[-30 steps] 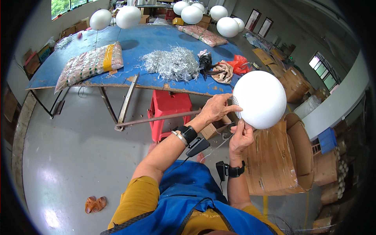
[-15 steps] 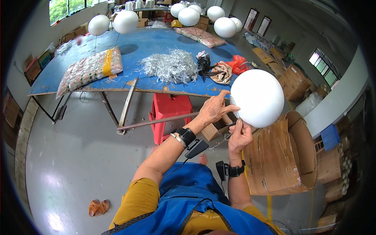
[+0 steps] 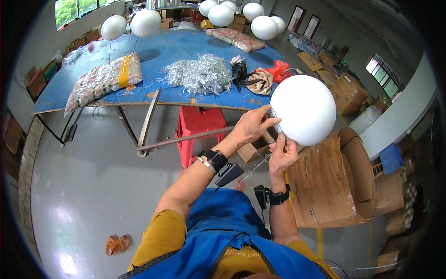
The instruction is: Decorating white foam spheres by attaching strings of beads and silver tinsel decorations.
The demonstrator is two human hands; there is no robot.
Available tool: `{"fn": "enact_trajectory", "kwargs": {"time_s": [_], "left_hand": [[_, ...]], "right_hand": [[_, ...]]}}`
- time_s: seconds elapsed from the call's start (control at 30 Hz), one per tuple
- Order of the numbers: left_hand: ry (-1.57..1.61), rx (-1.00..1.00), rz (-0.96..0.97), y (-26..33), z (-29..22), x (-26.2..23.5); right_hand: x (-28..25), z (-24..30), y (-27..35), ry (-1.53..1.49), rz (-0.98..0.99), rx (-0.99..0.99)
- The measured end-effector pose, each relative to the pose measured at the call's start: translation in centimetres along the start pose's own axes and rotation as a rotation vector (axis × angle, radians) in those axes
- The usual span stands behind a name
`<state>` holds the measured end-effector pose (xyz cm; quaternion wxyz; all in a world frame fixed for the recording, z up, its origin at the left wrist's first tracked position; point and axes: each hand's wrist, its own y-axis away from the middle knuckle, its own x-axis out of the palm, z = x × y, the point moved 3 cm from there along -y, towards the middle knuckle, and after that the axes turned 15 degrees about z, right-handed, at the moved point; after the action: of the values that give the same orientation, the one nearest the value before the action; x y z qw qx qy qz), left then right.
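Biggest thing in front of you is the blue table (image 3: 167, 51), tilted up on its metal frame, and everything else sits off that. On its far edge, white balls on thin stems (image 3: 145, 22) stand upright, kept clear of the clutter. Down the table's left side lies a long clear bag of small pieces (image 3: 100, 80) with a yellow band, flat so it won't slide. Mid-table there's a heap of silvery wire (image 3: 199, 73), and right of it a dark bundle and red bag (image 3: 280, 70). Under the table's near edge stands a red plastic stool (image 3: 197, 128). Right of the table, below its corner, an open cardboard box (image 3: 339, 181) gapes upward. Above that box, just off the table's near right corner, you hold the white ball (image 3: 303, 109): your left hand (image 3: 251, 126) curls around its left side, fingers closed against it, likely to steady it, while your right hand (image 3: 282, 156) sits under it with fingertips pinched narrow on a thin wire (image 3: 260, 163) at the ball's base.
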<state>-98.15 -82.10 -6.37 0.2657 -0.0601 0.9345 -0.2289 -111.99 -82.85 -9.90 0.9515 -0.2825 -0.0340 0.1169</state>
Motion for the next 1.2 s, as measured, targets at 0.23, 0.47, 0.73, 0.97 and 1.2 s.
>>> {"fn": "enact_trajectory", "kwargs": {"time_s": [0.23,0.47,0.73,0.97,1.2], "left_hand": [[-0.030,-0.067,0.035,0.0,-0.5,-0.1],[0.110,-0.126,-0.040,-0.6,0.8,0.0],[0.135,-0.098,-0.051,-1.1,1.5,-0.7],[0.160,-0.142,0.031,-1.3,1.9,-1.0],[0.176,-0.160,-0.005,-1.2,2.0,-0.2]], "right_hand": [[0.1,0.9,-0.1,0.074,-0.020,-0.016],[-0.5,1.6,0.7,0.095,0.068,0.059],[-1.9,3.7,0.0,-0.113,0.259,0.123],[-1.9,3.6,0.2,0.094,0.175,-0.042],[-1.7,2.8,0.0,0.181,0.143,-0.044]]}}
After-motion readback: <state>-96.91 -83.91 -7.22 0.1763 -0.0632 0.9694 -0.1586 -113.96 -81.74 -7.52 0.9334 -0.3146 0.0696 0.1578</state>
